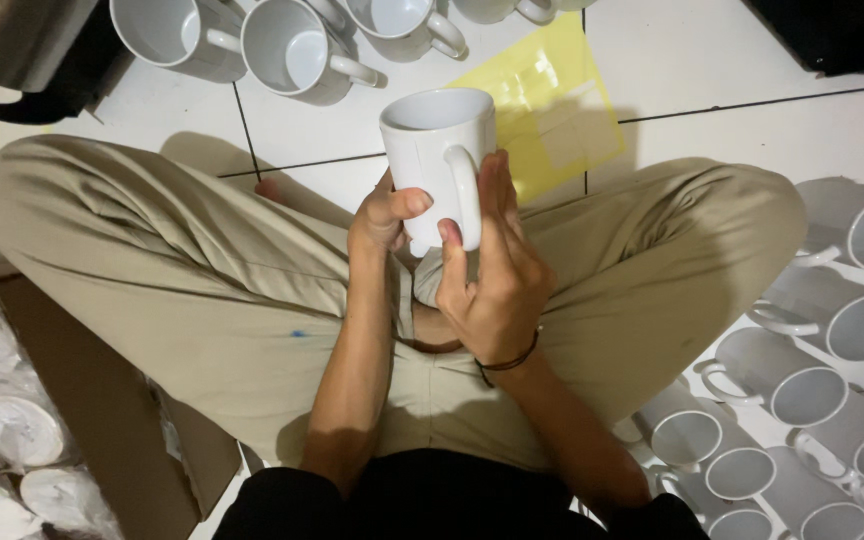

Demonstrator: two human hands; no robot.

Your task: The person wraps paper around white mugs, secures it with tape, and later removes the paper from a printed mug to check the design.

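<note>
Mug (436, 150), plain white and upright, held above the lap of a cross-legged person seated on the tiled floor (712, 50); left hand (384, 215) clasps its lower wall, right hand (487, 265) closes around the handle side, thumb on the handle. Its visible interior looks empty. A slip could drop it onto tile or the neighbouring mugs, chipping them. Empty mugs stand ahead (297, 50) and lie stacked at right (802, 385); cardboard box (102, 400) at left holds wrapped pieces (17, 430).

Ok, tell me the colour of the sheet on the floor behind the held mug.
Yellow sheet, clearest in the head view.
</note>
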